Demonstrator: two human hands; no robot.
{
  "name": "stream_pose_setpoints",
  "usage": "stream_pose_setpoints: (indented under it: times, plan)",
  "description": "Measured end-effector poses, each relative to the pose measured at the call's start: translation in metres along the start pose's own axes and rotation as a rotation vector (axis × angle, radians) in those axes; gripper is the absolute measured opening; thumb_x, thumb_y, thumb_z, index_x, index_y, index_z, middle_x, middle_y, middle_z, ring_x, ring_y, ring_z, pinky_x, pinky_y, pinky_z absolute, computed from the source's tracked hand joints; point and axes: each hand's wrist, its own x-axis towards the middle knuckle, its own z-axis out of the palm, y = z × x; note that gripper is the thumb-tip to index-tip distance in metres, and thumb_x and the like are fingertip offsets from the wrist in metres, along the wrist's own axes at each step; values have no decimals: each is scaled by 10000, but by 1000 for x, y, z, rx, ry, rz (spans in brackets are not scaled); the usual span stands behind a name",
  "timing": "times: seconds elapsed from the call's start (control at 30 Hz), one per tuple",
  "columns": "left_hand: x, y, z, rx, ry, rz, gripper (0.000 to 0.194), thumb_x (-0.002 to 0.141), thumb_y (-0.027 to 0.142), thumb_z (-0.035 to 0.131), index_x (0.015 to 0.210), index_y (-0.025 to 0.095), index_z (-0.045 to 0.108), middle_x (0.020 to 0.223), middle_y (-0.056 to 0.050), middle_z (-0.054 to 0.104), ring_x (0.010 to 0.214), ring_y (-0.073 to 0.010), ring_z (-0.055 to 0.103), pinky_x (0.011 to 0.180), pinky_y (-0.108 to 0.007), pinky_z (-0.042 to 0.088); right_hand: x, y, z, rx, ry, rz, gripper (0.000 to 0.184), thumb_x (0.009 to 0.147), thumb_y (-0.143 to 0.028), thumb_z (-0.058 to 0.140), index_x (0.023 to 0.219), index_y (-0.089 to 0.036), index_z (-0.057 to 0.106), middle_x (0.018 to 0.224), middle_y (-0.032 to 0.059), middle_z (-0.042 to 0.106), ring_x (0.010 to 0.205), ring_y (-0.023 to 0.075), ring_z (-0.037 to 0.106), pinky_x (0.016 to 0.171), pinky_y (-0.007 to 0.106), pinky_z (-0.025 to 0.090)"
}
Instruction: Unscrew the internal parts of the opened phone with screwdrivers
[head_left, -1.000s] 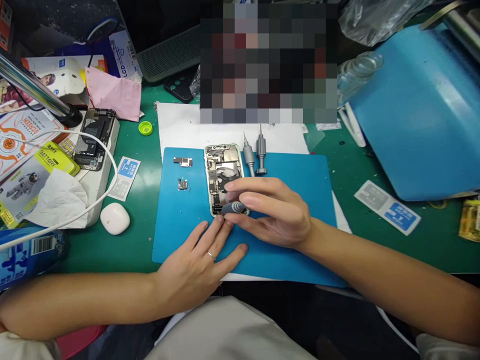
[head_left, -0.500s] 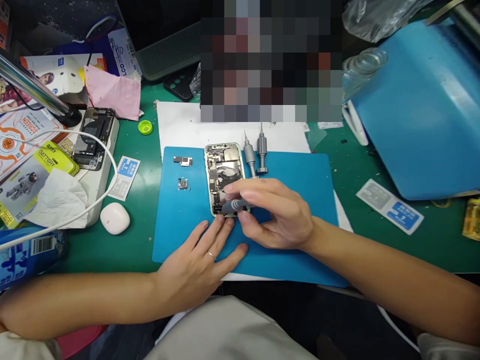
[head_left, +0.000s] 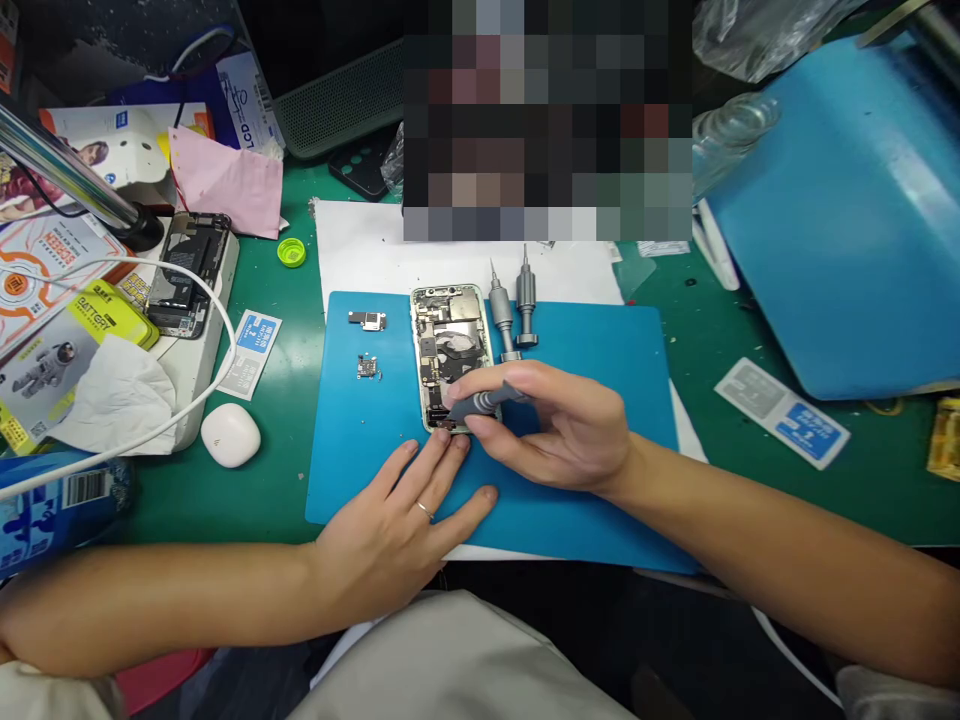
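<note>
An opened phone [head_left: 457, 340] with bare inner parts lies on a blue mat [head_left: 600, 400]. My right hand [head_left: 559, 420] is closed round a grey screwdriver [head_left: 480, 404], tilted over the phone's lower end; its tip is too small to make out. My left hand [head_left: 409, 510] lies flat on the mat, fingers spread, fingertips against the phone's bottom edge. Two more grey screwdrivers [head_left: 501, 310] stand to the phone's right. Left of it are a small metal-covered part [head_left: 367, 321] and a cluster of screws and small pieces [head_left: 367, 367].
A second opened phone [head_left: 191, 270] sits on a white box at left, by a white cable [head_left: 229, 330] and a white rounded case [head_left: 230, 435]. Blue-and-grey cards [head_left: 784, 412] lie on the green table. A large blue sheet [head_left: 840, 230] rises at right. The top middle is pixelated.
The screwdriver in my right hand has tipped over lower, its handle end now pointing up and right. My left hand stays in place. The view has shifted slightly.
</note>
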Motion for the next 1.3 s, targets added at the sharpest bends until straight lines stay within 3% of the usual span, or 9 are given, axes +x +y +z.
stream_pose_setpoints:
  times: [0.5, 0.9, 1.3]
  plan:
    - [0, 1, 1, -5, -7, -1, 722, 976, 455, 557, 1565, 134, 288, 1592, -261, 345, 1504, -380, 314, 1181, -493, 274, -3, 1, 0, -41, -41, -29, 744, 905, -84, 627, 1555, -254, 310, 1045, 96, 774, 862, 202, 775, 701, 315, 683]
    - [0, 1, 2, -8, 6, -8, 715, 972, 442, 557, 1558, 133, 287, 1596, -262, 336, 1513, -380, 294, 1184, -493, 271, -2, 1, -1, -27, -43, -4, 729, 923, -98, 609, 1550, -299, 295, 1057, 63, 775, 855, 183, 777, 710, 301, 685]
    - [-1, 1, 1, 2, 17, -11, 658, 984, 424, 520, 1540, 134, 320, 1550, -253, 416, 1473, -374, 371, 1181, -483, 250, 6, -2, -3, -193, -56, -221, 513, 866, -93, 703, 1324, -135, 475, 947, 95, 765, 838, 172, 772, 684, 255, 665]
